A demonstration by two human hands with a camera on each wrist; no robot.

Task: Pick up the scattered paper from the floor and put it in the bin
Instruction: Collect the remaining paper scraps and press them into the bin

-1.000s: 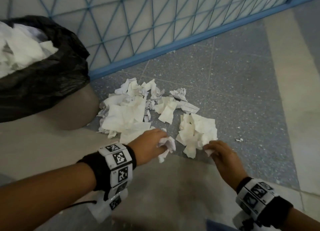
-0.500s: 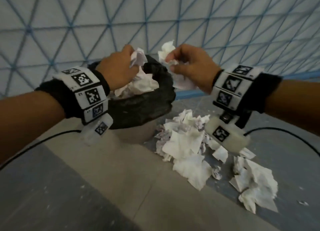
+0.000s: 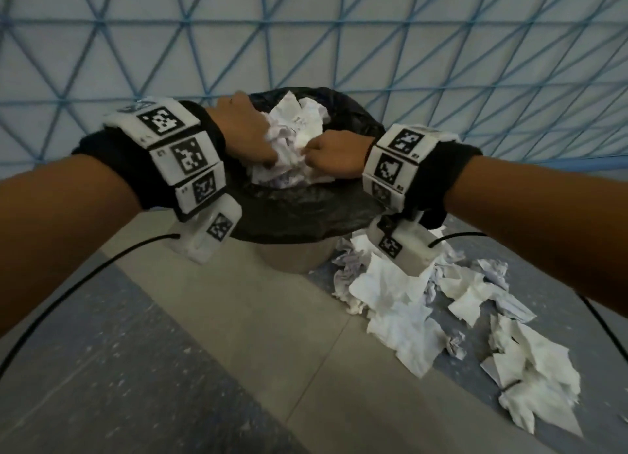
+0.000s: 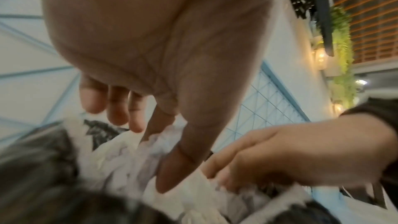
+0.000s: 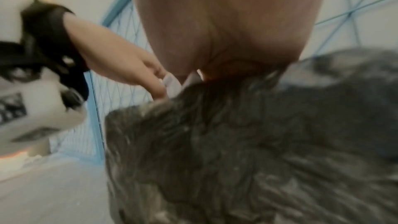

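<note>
The bin, lined with a black bag, stands in the middle and is heaped with crumpled white paper. Both hands are over its mouth. My left hand presses on the heap from the left; in the left wrist view its straight thumb and forefinger touch the paper while the other fingers hang free. My right hand meets the heap from the right, fingers curled into a wad of paper. More scattered paper lies on the floor right of the bin. The right wrist view is blurred, mostly showing the bag.
A wall with a blue lattice rises right behind the bin. Black cables trail from both wrist units. The floor is beige tile with grey speckled strips either side. Paper scraps reach to the right front.
Both hands rose from the floor pile with paper, moved to the bin and now push down into its heap. The left hand's grip has loosened.
</note>
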